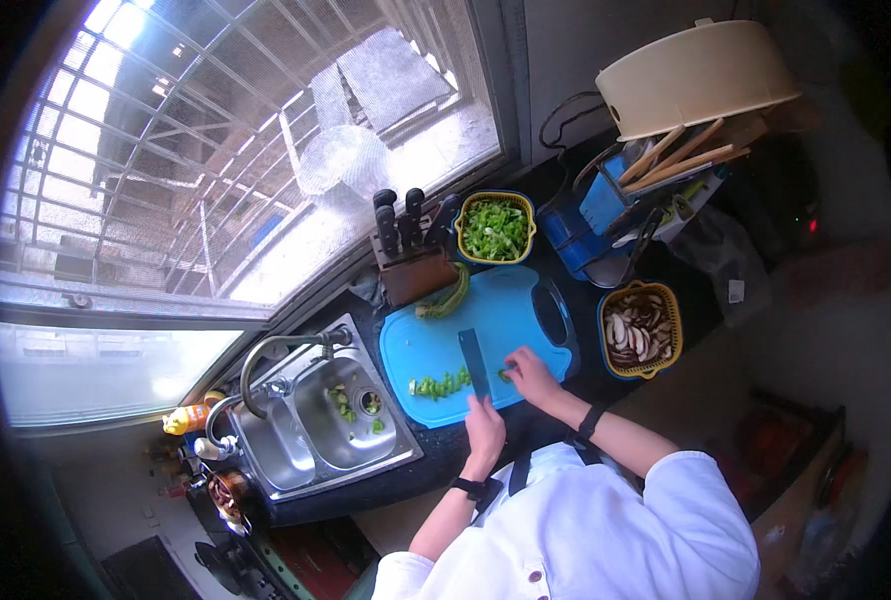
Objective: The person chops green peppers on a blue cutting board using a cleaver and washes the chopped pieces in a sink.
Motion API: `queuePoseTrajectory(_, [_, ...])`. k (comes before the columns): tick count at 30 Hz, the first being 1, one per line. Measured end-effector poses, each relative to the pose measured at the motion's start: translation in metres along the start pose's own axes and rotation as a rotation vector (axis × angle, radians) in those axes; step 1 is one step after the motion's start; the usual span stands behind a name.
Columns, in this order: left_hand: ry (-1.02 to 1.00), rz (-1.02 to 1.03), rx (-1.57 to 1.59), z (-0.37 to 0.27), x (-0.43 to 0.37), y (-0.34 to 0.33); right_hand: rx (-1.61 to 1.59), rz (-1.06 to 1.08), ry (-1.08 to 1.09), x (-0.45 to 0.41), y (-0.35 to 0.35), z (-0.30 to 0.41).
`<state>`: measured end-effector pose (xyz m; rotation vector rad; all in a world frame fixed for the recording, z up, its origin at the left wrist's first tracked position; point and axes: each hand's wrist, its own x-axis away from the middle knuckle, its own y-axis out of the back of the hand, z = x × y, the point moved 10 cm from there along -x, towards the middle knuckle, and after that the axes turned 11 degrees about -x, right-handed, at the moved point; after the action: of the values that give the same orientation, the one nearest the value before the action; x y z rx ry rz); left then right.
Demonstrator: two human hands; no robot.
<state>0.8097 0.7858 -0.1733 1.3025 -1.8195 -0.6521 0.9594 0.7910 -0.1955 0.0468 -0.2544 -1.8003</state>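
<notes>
My left hand [485, 435] grips the handle of a broad-bladed kitchen knife [472, 362], its blade pointing away from me over a blue cutting board [430, 352]. Just right of the blade, the fingertips of my right hand [531, 379] hold a small green vegetable piece [504, 374] against the board. A row of chopped green pieces [439, 385] lies left of the knife. Across the board's far edge rests a long, curved green vegetable [447, 296], perhaps a pepper.
A knife block [414, 274] and a yellow basket of chopped greens [495, 227] stand behind the board. To the right is a basket of sliced mushrooms or similar slices [640, 330]. The double sink [408, 448] with a curved faucet [254, 367] lies left; green scraps [340, 401] are in it.
</notes>
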Motion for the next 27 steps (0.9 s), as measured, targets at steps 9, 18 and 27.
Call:
queuePoseTrajectory(9, [0.037, 0.003, -0.003, -0.015, 0.003, -0.016, 0.041, -0.057, -0.133, -0.002, 0.000, -0.011])
queuePoseTrajectory(18, [0.058, -0.057, 0.038, -0.022, 0.008, -0.013, 0.030, -0.083, -0.141, -0.002, -0.001, -0.015])
queuePoseTrajectory(27, [0.118, -0.023, 0.077, -0.023, 0.005, -0.014, 0.076, -0.047, -0.095, -0.004, -0.002, -0.006])
